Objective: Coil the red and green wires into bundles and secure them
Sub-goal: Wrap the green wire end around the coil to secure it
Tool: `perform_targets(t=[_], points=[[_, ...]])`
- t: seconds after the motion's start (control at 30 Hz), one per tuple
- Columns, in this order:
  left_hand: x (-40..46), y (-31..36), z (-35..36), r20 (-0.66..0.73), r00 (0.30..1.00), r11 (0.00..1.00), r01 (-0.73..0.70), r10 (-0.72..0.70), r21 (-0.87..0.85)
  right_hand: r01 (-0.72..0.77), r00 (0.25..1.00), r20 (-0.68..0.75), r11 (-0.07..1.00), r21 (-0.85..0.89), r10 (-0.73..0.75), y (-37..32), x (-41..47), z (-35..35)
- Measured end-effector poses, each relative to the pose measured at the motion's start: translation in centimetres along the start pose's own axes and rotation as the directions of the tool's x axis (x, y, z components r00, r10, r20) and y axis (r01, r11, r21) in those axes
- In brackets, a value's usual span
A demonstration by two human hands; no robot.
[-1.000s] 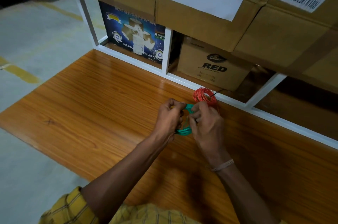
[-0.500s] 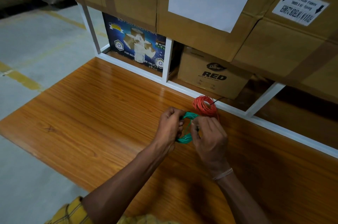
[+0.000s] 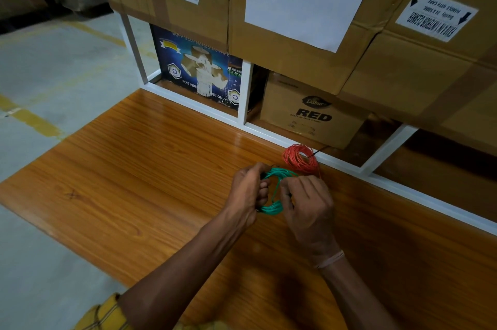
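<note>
A coil of green wire (image 3: 271,208) is held between both hands just above the wooden table (image 3: 134,173). My left hand (image 3: 248,189) grips the coil's left side with curled fingers. My right hand (image 3: 309,203) grips its right side, fingers curled, hiding that part of the loop. Just behind the hands, a bundle of red wire (image 3: 300,157) lies on the table against the white shelf frame, with a thin black tie sticking out at its right.
A white metal shelf frame (image 3: 246,95) runs along the table's back edge. It holds a blue printed box (image 3: 199,71) and a "RED" cardboard carton (image 3: 312,111); large cartons (image 3: 403,66) are stacked above. Grey floor with yellow lines lies to the left.
Both hands with the green coil have shifted slightly toward me, away from the red bundle. The view has tilted a little. The red bundle has not moved.
</note>
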State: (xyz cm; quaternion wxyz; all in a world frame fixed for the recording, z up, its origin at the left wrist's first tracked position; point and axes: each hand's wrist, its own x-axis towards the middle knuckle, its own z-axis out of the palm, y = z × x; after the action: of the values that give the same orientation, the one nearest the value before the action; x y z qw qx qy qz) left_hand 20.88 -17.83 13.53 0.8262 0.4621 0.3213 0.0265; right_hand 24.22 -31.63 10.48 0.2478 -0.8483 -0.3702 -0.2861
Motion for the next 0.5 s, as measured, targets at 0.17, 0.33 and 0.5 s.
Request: perform_targets(t=[0.17,0.33,0.5], points=[[-0.3,0.0,-0.5,0.084,0.992,0.995,-0.096,0.094,0.015,-0.180,0.984,0.024,0.971,0.155,0.179,-1.5,1.1,-2.0],[-1.2,0.2,-0.5,0.152,0.975,0.982,-0.174,0.163,0.067,-0.508,0.836,0.107,0.685,0.522,0.538,-2.3,3.0,-3.5],[-1.5,0.6,-0.8,0.175,0.954,0.946,-0.272,0.241,0.176,-0.566,0.753,0.192,0.470,0.678,0.630,-2.1,3.5,-4.0]])
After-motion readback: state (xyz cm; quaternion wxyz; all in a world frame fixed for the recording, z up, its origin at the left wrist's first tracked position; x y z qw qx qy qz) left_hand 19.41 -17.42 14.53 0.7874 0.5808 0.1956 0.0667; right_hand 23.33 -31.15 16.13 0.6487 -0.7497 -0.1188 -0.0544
